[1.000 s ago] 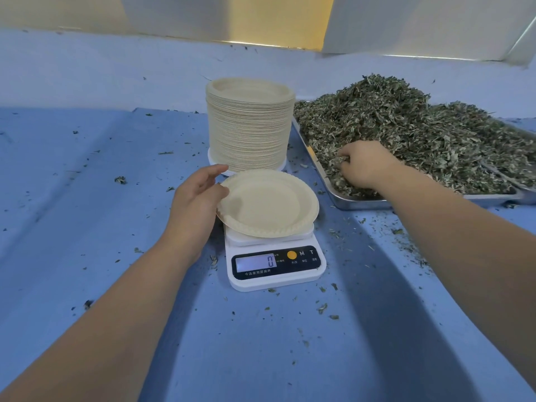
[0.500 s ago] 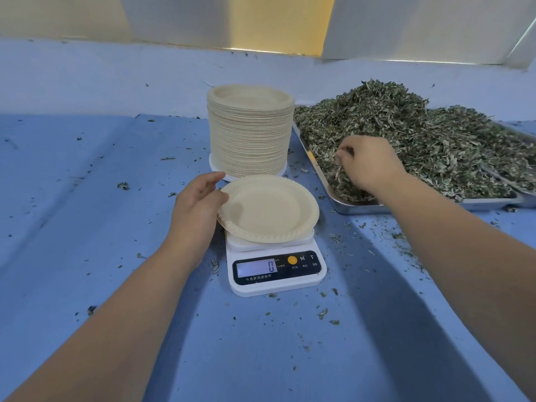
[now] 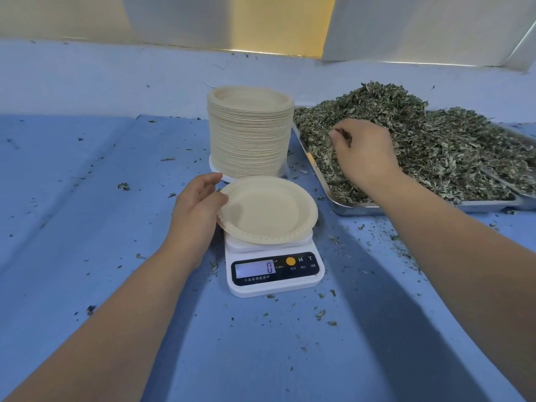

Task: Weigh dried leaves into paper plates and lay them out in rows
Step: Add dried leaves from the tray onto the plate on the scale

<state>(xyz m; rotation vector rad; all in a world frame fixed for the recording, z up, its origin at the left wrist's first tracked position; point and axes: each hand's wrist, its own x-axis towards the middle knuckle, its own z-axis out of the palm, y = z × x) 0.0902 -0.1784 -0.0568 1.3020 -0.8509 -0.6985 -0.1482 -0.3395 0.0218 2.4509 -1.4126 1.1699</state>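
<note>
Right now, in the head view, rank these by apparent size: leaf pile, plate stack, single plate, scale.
1. leaf pile
2. plate stack
3. single plate and scale: alike; the plate hides part of the scale.

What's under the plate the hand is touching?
A white kitchen scale sits under the paper plate. Its screen shows 0. The plate covers most of the scale's top, so that part is hidden. The left hand holds the plate's edge.
</note>
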